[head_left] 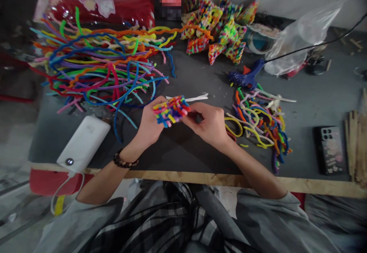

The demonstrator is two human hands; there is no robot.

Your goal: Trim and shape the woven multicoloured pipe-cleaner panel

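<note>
Held up over the table's near middle is a small woven piece of multicoloured pipe cleaners [171, 111]. My left hand [149, 124] is closed around its left side, and part of that hand lies behind it. At the piece's right edge, my right hand [208, 123] pinches with thumb and forefinger; whether a loose strand is between them is hidden. White strips [191, 98] lie just beyond both hands. To the left spreads a big heap of long pipe cleaners [100, 65]. Right of my right hand is a tangle of short pipe cleaner pieces [259, 119].
Several woven star-like shapes [216, 27] are piled at the back. A blue glue gun [248, 75] with a black cord lies near a clear plastic bag [301, 42]. A white power bank [84, 142] is at left, a phone [329, 149] and wooden sticks [357, 146] at right.
</note>
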